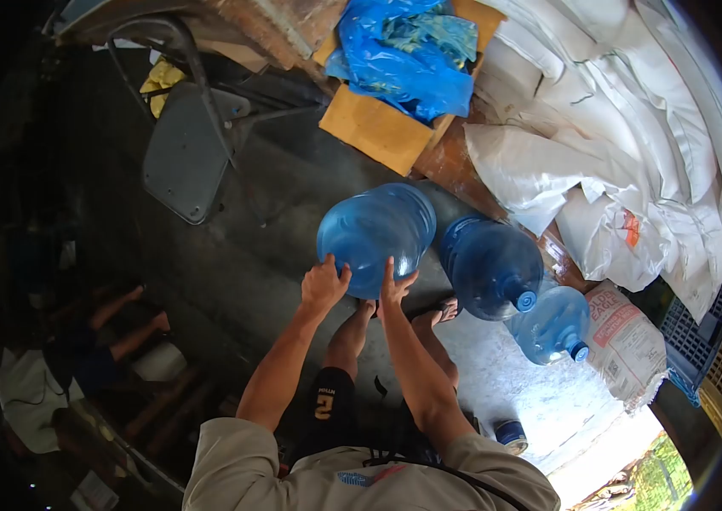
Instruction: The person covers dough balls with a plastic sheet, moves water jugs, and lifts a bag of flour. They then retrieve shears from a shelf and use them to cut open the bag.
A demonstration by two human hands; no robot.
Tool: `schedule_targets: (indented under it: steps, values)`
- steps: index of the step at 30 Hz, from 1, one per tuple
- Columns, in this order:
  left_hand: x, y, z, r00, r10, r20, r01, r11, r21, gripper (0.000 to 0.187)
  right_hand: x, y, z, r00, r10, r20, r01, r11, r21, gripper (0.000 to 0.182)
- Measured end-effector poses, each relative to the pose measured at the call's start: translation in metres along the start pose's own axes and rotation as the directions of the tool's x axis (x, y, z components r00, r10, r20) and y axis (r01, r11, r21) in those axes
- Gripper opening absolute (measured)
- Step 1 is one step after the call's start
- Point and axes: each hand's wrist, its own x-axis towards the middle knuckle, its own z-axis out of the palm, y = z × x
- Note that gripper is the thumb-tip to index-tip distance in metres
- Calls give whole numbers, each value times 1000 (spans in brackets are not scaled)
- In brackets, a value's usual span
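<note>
A big blue water jug (375,232) is held out in front of me above the concrete floor. My left hand (323,284) grips its lower left side, and my right hand (395,288) presses against its lower right side with the fingers spread. Two more blue water jugs stand to the right: one darker jug (490,266) with its neck up, and a lighter jug (553,324) beside it. My bare legs and sandalled feet (436,313) show below the held jug.
White sacks (599,128) are piled at the right. A blue plastic bag (403,51) lies on a cardboard box (378,128). A folding metal chair (186,145) stands at the left. A small can (511,434) sits on the floor. Another person (106,341) sits at lower left.
</note>
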Motion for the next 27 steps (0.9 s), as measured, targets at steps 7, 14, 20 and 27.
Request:
schedule_targets:
  steps: [7,14,20,27]
  values:
    - [-20,-22,24,828,-456,325,494,320,-808,39,-10,-95,53,718,-503,480,672,323,-666,86]
    - [43,-36,-51,861,-508,-31,255,484,-837,32,8,-120,124,309,-541,782,915,-54,-400,67]
    - [133,9,-81,921,-324,-217,195,866,-461,42,19,-206,-3,469,-568,676,607,-349,-714,54]
    - [107,14,-71,942,-292,-165,259,946,-195,45,79,-216,-193,984,-178,29,42,68,-997,83]
